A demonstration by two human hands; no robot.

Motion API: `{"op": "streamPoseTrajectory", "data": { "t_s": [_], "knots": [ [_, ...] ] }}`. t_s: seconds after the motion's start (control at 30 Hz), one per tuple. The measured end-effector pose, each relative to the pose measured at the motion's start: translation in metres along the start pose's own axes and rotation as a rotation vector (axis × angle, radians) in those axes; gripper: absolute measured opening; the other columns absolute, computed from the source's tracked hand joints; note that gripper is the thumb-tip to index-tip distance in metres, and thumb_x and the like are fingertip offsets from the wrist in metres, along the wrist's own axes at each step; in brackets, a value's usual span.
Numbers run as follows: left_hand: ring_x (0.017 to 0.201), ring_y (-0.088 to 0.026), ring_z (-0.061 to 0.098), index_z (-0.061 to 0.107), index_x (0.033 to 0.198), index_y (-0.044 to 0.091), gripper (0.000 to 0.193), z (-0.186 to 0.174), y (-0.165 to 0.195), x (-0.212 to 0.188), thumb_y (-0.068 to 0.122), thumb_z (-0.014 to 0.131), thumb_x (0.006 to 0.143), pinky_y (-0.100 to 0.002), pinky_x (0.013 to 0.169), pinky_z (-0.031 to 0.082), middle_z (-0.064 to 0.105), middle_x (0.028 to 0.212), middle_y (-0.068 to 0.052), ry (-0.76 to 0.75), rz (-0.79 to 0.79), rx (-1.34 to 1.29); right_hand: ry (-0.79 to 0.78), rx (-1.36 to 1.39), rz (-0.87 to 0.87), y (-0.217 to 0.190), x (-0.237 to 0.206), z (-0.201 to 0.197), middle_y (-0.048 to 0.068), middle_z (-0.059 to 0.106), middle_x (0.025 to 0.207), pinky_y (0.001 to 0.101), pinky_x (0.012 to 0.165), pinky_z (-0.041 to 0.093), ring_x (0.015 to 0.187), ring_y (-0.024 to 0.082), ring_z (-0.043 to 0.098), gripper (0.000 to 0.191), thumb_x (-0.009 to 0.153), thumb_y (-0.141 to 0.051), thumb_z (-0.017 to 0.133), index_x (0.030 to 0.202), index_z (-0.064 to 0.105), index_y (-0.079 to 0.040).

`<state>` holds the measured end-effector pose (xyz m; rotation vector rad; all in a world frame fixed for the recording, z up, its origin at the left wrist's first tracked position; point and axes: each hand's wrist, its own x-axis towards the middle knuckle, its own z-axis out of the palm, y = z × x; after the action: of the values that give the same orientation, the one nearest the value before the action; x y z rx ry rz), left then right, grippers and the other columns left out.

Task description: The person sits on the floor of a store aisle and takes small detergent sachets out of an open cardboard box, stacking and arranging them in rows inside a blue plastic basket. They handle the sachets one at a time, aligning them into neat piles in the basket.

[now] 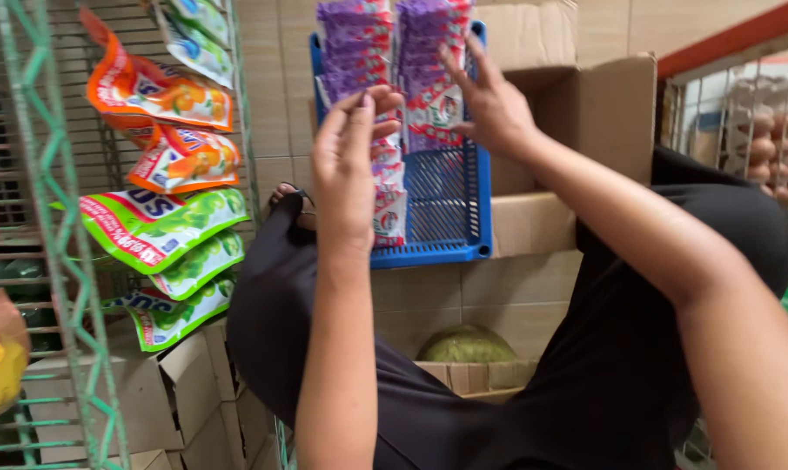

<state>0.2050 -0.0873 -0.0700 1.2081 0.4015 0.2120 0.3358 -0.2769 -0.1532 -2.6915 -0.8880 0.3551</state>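
Nearest the lens, 2 bare forearms reaching up over black-trousered knees (620, 374). Left hand (346, 165) raised with its back to the camera, fingers drawn together and pinching the edge of a strip of purple-and-white sachets (389, 187) hanging down the front of a blue plastic basket (446, 204). Right hand (489, 100) higher up and just beside it, fingers spread and laid flat against a 2nd purple sachet strip (429, 78) — touching, not gripping. Both strips draped side by side from the basket's top edge, the left one trailing almost to its lower rim. Behind and to the right of the basket, an open cardboard box (585, 113) with its flaps up, resting on another carton. Below, between the knees, a pale green round fruit (468, 345) sitting in a low cardboard tray. Off to the left — hanging strips of orange pouches (163, 96) above green pouches (163, 231), beside a green wire rack (59, 226). Lower left, more cardboard cartons (163, 392). Far right, behind a wire grille, stacked trays of brown eggs (772, 148).
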Motion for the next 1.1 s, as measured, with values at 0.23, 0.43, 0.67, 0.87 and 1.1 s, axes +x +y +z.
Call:
{"op": "streamPoseTrajectory", "data": {
  "t_s": [0.23,0.43,0.67,0.87,1.1],
  "knots": [
    [0.094,-0.007,0.07,0.072,0.122,0.007,0.031,0.004,-0.015,0.001,0.028,0.054,0.108,-0.022,0.079,0.051,0.078,0.112,-0.002,-0.003,-0.047,0.164,0.116,0.097,0.056,0.072,-0.061,-0.017,0.02,0.025,0.164,0.0475,0.095,0.055,0.128,0.044,0.056,0.1,0.09,-0.028,0.085,0.166,0.022,-0.012],
    [0.095,-0.008,0.071,0.072,0.12,0.006,0.028,0.023,-0.045,0.002,0.025,0.054,0.109,-0.023,0.083,0.055,0.078,0.111,-0.002,-0.044,-0.048,0.192,0.008,0.167,0.127,0.108,-0.111,-0.016,0.02,0.039,0.156,0.0479,0.093,0.054,0.117,0.042,0.061,0.087,0.093,-0.025,0.078,0.162,0.029,-0.008],
    [0.091,-0.007,0.069,0.071,0.119,0.007,0.023,0.054,-0.066,-0.001,0.021,0.055,0.108,-0.022,0.074,0.048,0.078,0.111,-0.002,-0.076,-0.142,0.386,0.152,0.403,0.24,0.134,-0.114,0.04,0.024,0.06,0.133,0.0435,0.1,0.052,0.115,0.038,0.063,0.076,0.089,-0.022,0.084,0.151,0.044,-0.001],
    [0.094,-0.007,0.069,0.069,0.121,0.006,0.025,0.064,-0.07,0.015,0.021,0.055,0.108,-0.022,0.076,0.048,0.077,0.112,-0.002,-0.075,-0.133,0.393,0.157,0.924,0.731,0.132,-0.055,0.116,0.013,0.071,0.126,0.0347,0.1,0.052,0.117,0.022,0.066,0.065,0.085,-0.02,0.081,0.142,0.056,-0.003],
    [0.1,-0.012,0.069,0.067,0.121,-0.002,0.024,0.054,-0.074,0.036,0.014,0.055,0.108,-0.028,0.093,0.056,0.074,0.114,-0.009,-0.01,-0.165,0.288,0.336,1.274,0.969,0.13,0.015,0.162,0.01,0.073,0.12,0.0326,0.095,0.053,0.109,0.019,0.068,0.051,0.082,-0.012,0.081,0.13,0.064,-0.001]
  ]
}}
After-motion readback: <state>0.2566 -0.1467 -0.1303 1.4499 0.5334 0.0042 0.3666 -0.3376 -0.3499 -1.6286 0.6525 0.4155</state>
